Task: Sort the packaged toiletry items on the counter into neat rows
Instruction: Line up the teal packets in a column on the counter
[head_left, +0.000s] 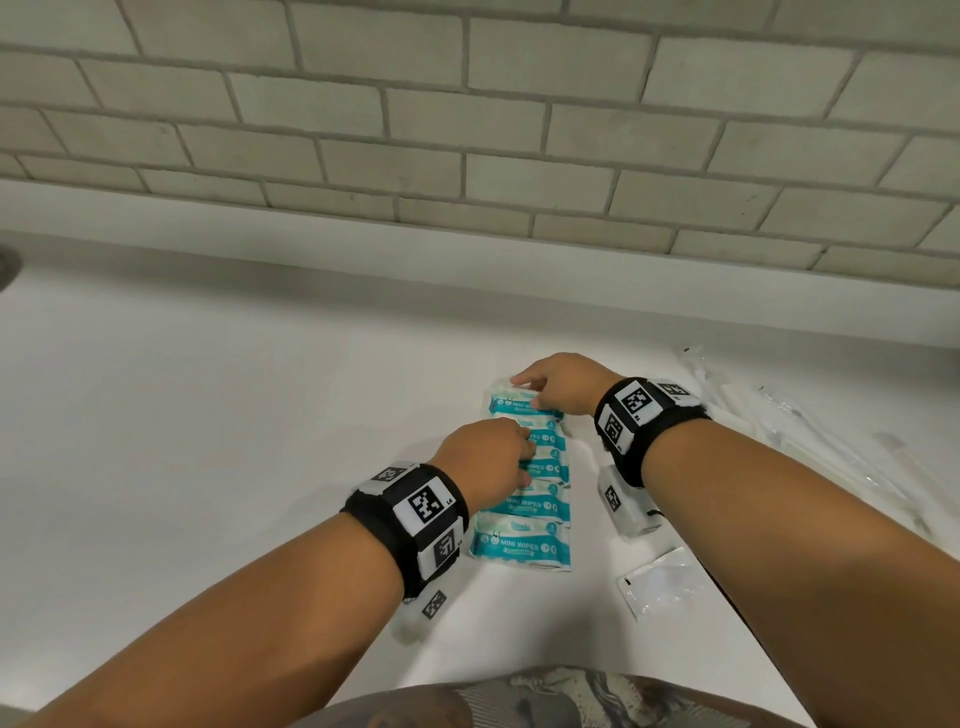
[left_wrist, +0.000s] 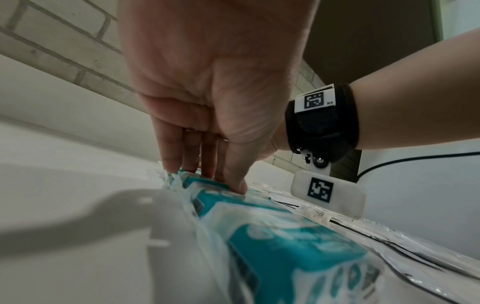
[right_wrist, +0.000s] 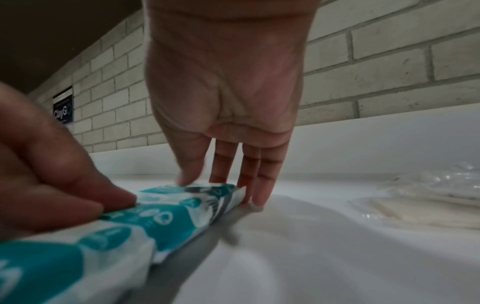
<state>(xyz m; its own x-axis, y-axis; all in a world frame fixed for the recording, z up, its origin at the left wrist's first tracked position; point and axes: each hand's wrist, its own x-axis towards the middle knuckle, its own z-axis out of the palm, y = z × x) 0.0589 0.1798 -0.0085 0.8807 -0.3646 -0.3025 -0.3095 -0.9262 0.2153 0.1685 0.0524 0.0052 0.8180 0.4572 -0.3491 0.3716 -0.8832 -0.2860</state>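
Your mini wipes packs (head_left: 527, 475) lie flat on the white surface (head_left: 208, 415) in one overlapping column, its long axis running from you toward the brick wall (head_left: 467, 130); each pack's own long side lies crosswise, with the printed labels readable from your side. Your left hand (head_left: 485, 457) comes in from the column's left, palm down, fingers nearly straight and close together, their tips pressing on a pack near the middle. Your right hand (head_left: 561, 384) sits at the column's far end, fingers extended downward and together, thumb on top of the farthest pack (right_wrist: 197, 193) and fingertips (right_wrist: 259, 197) against its wall-side edge, touching the surface. To the right of the column lie clear-wrapped items (head_left: 831, 441), and nearer you a small clear sachet (head_left: 657, 582), apart from the packs.
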